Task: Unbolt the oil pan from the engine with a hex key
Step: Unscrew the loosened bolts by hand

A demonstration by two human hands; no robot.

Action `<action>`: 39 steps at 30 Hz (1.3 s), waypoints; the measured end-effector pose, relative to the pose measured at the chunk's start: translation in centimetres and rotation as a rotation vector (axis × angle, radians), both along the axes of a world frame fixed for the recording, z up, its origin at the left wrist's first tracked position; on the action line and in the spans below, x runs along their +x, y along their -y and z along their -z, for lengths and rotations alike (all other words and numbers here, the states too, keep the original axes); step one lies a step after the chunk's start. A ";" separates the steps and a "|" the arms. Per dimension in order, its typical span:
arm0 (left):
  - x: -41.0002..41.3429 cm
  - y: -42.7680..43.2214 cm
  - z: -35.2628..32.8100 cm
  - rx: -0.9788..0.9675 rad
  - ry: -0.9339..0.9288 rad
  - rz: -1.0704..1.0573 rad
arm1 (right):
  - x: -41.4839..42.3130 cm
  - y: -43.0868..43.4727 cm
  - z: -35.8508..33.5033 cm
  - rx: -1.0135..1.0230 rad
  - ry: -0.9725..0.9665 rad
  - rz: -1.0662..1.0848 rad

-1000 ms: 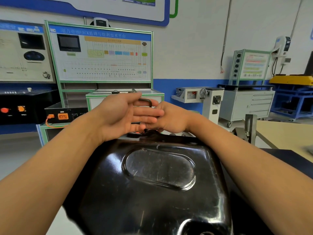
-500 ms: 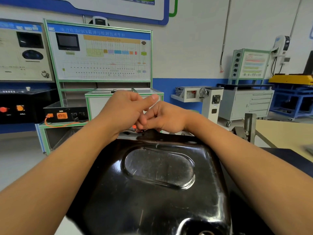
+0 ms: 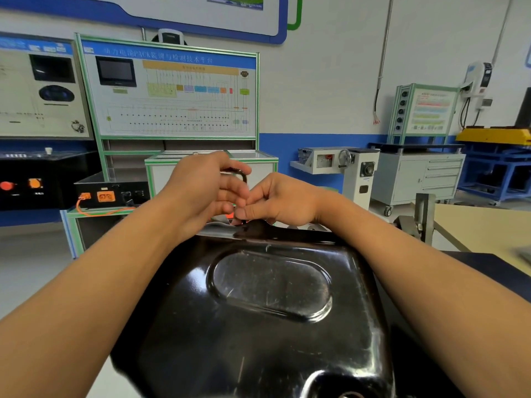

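Black glossy metal fills the foreground, the student notes. Which part is it?

Instructor: The oil pan, broad face up, with an oval pressed panel at its centre. It lies directly below the camera, between the person's two forearms, and its far flange runs under the hands.

Student: And the tool?

Instructor: A dark L-shaped hex key stands upright at the middle of the pan's far edge. Its lower end meets the flange. The bolt itself is hidden by the fingers.

Student: How are the hands placed?

Instructor: The left hand has its thumb over the horizontal arm of the key and its fingers curled beneath it. The right hand is curled, with thumb and forefinger pinching the vertical shaft just above the flange. The two hands meet at the shaft.

Student: What stands behind?

Instructor: A green-framed training panel carries a small dark screen and a wiring diagram. Below it, left of the hands, sits a black box with orange connectors and an orange cable. To the right, a white drawer cabinet on casters stands against the blue-and-white wall. A beige tabletop lies beside the pan.
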State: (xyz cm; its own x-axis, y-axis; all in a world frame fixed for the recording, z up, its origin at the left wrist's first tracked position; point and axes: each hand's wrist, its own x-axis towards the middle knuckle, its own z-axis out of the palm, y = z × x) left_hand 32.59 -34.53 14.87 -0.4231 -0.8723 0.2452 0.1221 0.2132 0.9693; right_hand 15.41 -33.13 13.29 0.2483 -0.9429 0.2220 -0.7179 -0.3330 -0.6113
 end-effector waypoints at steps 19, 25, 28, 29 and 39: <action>-0.8 0.0 0.8 -0.307 0.240 -0.124 | 0.3 -0.5 -0.3 -0.024 -0.058 -0.034; -1.1 0.1 0.6 -0.386 0.303 -0.305 | 0.5 -0.3 -0.3 -0.017 -0.040 -0.017; -1.0 0.1 0.5 -0.345 0.290 -0.305 | 0.4 -0.3 -0.3 -0.005 -0.041 -0.007; -0.9 0.1 0.5 -0.301 0.260 -0.280 | 0.4 -0.3 -0.2 -0.004 -0.036 -0.001; 0.5 0.1 0.0 0.058 -0.008 0.275 | -0.2 -0.3 -0.2 -0.034 -0.005 -0.009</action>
State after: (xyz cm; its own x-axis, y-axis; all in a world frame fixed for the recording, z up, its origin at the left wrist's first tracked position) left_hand 33.05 -34.62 14.84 -0.6443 -0.7377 0.2019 0.1750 0.1148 0.9779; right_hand 15.24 -32.81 13.48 0.2577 -0.9326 0.2527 -0.7176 -0.3599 -0.5962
